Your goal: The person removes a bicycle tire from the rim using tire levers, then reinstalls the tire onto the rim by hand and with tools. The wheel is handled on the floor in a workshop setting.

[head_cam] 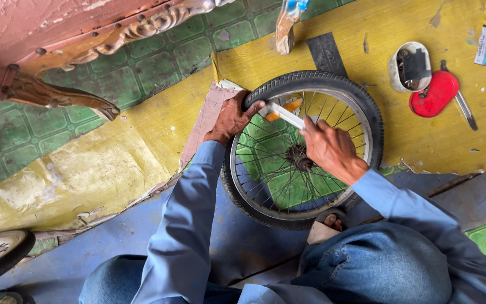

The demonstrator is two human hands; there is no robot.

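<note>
Small bicycle wheel point(302, 149) lies flat on the floor, half on the yellow mat point(367, 39), half over green tile point(158, 62), hub roughly centred between your knees. Black tyre still seated on the rim all round, as far as shows.

Your left hand point(233, 119) clamps the tyre and rim at the upper-left edge, fingers curled over the tread. Your right hand point(328, 147) is closed around the near end of a flat pale tool point(284, 114), its far end wedged at the rim just beside your left fingers. An orange reflector point(287, 107) sits in the spokes directly under the tool.

Risks, as a judgement: the tool tip lies close to your left fingertips, so a slip off the rim would drive it into them. Levering across the spokes could bend one or crack the reflector. The wheel is pinned only by that one hand; it may skate on the mat.

Further out: sandalled foot point(324, 225) at the wheel's near edge, white tub point(410, 66), red lid point(435, 93), carved wooden furniture leg point(52, 93) upper left.
</note>
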